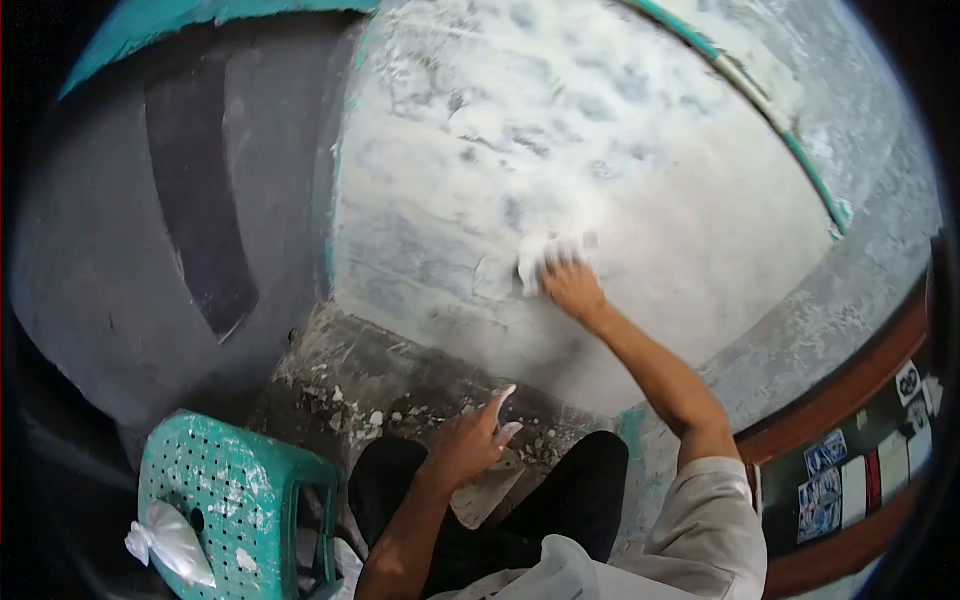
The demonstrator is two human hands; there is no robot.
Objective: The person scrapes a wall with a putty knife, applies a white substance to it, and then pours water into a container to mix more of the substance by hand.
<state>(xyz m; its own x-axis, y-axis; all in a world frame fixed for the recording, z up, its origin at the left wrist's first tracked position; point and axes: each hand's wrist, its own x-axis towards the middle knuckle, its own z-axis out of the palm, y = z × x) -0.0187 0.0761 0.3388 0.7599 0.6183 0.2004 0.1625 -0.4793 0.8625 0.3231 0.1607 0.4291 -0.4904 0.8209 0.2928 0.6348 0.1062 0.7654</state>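
My right hand [572,285] reaches up and presses a pale, thin sheet [532,270], like paper or sandpaper, to the patchy white wall [690,210]. Its fingers lie over the sheet, whose edges show left of and above them. Grey marks and rough patches cover much of the wall's upper part. Held low over my knees, my left hand [472,437] is open and holds nothing. White powder coats the tips of its index finger and thumb, which stand apart.
A green plastic stool [215,455] with white splashes stands at lower left, a tied white plastic bag [172,545] on its seat. Chips and crumbs litter the dirty floor [370,385] below the wall. A wooden frame [850,400] with stickers is at right; a grey wall [90,230] is at left.
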